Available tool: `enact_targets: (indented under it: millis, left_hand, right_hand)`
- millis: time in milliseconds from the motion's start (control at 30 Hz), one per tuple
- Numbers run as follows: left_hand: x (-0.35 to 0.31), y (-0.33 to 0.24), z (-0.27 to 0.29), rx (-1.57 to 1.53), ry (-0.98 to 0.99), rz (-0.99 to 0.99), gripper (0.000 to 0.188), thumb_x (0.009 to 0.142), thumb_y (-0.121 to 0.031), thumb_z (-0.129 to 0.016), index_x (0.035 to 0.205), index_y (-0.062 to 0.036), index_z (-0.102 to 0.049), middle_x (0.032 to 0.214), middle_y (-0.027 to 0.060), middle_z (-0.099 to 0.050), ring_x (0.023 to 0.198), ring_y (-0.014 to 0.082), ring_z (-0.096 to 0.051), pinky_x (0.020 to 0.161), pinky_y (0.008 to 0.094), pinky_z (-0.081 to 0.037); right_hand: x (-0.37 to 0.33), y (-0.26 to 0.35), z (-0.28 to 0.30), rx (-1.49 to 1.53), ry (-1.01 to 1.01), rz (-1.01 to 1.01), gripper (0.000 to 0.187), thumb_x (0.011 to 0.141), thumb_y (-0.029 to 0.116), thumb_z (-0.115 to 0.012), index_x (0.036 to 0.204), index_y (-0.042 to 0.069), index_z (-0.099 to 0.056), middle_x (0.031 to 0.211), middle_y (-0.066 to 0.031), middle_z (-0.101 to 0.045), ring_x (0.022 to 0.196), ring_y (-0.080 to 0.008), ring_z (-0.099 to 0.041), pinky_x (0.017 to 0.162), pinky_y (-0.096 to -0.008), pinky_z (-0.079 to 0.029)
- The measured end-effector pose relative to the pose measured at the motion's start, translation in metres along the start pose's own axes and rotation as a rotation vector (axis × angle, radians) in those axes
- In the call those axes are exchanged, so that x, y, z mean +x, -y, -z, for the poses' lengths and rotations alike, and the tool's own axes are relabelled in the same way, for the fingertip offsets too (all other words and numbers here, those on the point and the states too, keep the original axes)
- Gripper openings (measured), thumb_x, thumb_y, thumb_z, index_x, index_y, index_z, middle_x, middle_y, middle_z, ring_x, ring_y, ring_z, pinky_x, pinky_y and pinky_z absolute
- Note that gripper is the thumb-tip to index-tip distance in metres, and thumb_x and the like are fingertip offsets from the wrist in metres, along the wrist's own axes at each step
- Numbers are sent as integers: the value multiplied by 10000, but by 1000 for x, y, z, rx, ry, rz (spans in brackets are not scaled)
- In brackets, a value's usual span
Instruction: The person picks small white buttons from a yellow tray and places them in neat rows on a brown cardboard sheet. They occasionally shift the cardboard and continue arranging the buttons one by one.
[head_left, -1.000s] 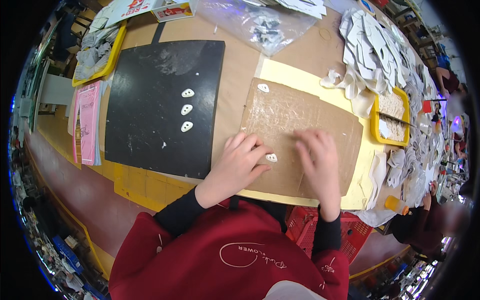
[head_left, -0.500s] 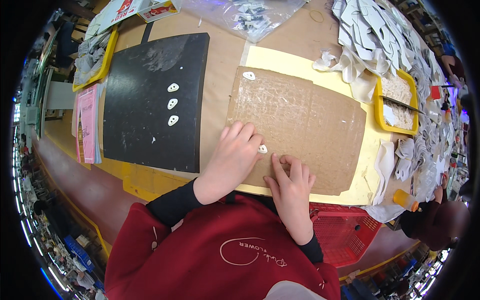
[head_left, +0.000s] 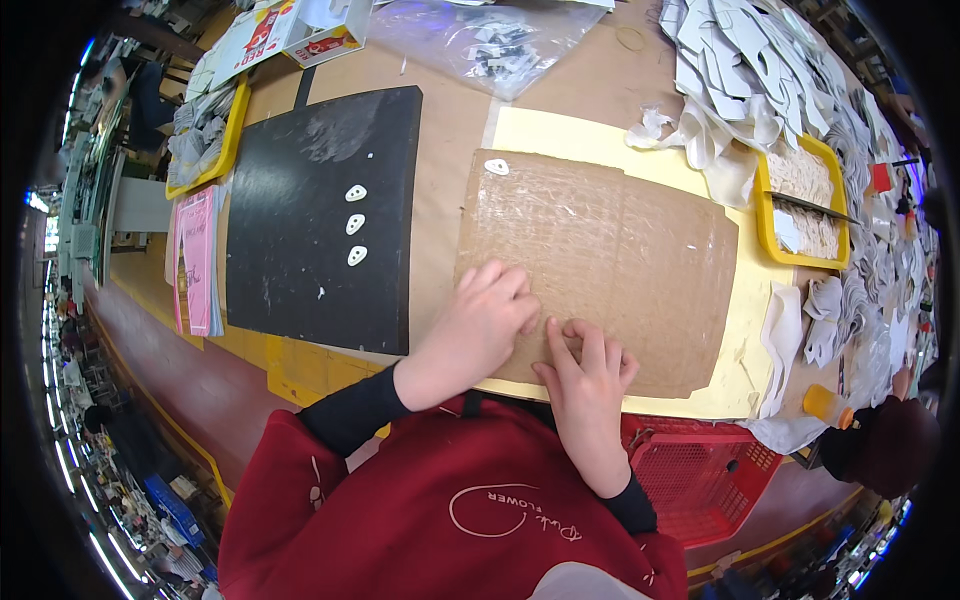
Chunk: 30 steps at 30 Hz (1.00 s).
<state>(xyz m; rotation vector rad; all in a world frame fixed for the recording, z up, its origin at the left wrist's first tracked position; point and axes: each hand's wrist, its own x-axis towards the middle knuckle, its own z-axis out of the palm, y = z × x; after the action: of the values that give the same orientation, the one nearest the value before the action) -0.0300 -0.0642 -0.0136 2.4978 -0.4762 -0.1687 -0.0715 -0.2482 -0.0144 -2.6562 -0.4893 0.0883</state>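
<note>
A brown cardboard sheet (head_left: 640, 270) lies in front of me, and both my hands are over its near left part. My left hand (head_left: 478, 325) rests there with bent fingers drawn together; whatever they hold is hidden beneath them. Just to its right, my right hand (head_left: 588, 372) touches the cardboard with its fingertips, thumb and index finger apart and nothing visible between them. One small white piece with holes (head_left: 497, 167) lies at the cardboard's far left corner. Three similar white pieces (head_left: 355, 224) form a column on the black board (head_left: 290, 260) to the left.
Yellow sheeting (head_left: 560, 125) lies under the cardboard. Yellow trays hold grey pieces (head_left: 200, 140) at left and cream pieces (head_left: 800, 180) at right. White cut pieces (head_left: 730, 60) pile up at far right; a clear bag (head_left: 500, 50) lies behind. A red basket (head_left: 700, 475) stands below the table edge.
The small white piece that showed at my left fingertips is now out of sight under that hand. The whole view has shifted slightly; my right hand keeps nearly the same place on the cardboard.
</note>
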Motion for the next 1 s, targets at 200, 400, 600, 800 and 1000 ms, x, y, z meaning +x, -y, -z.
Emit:
enact_targets:
  millis: [200,400,600,800,1000]
  left_hand:
    - [-2,1,1,-144,-46,28,103,830,-35,-652,924,-70,-630,989,67,-554,1022,267,-521,891,390,-403]
    - [-4,0,5,-201,-6,49,298,838,-24,-661,1126,-100,-666,1081,57,-582,1057,264,-520,943,389,-407]
    - [-4,0,17,-231,-40,12,339,837,-102,-702,1175,-113,-676,1166,35,-613,1101,256,-531,958,387,-410]
    - [-11,14,8,40,-139,-112,135,843,-177,-726,936,-90,-685,1125,9,-636,1079,249,-565,941,381,-418]
    - [-13,30,50,-240,-417,52,50,895,-104,-682,918,-61,-669,1038,56,-665,1034,240,-618,928,358,-470]
  right_hand:
    - [-1,-2,0,-5,4,-8,516,786,210,-785,1281,114,-673,1193,-25,-542,1062,-217,-506,943,-433,-321]
    - [0,0,1,-6,0,-15,509,785,226,-784,1277,149,-683,1178,-6,-555,1046,-209,-515,958,-437,-314]
    - [-1,-2,0,0,16,-27,501,791,237,-779,1277,161,-684,1179,-5,-560,1046,-209,-519,977,-446,-308]
    - [1,1,3,31,32,-26,494,791,232,-782,1270,158,-691,1190,-18,-565,1068,-220,-519,994,-465,-311]
    - [1,2,1,8,52,-28,469,810,229,-777,1266,153,-695,1194,-23,-555,1093,-235,-508,1032,-494,-297]
